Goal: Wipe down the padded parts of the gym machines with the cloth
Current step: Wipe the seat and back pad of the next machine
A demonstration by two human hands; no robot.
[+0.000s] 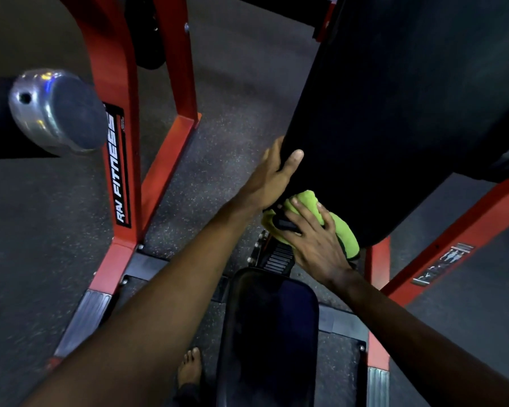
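Reaches over the seat pad [272,327] just below the back pad [394,113]. Presses the green cloth [344,233] against the back pad's lower end with the right hand [315,242], fingers spread over it. Grips the back pad's left edge with the left hand [272,177], thumb on the front, fingers curled behind.

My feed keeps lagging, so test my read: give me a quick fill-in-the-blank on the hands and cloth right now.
1. The cloth under the right hand is ____ in colour.
2. The left hand grips the edge of the long ____ pad.
3. The machine frame is painted ____.
Missing words: green, black, red.
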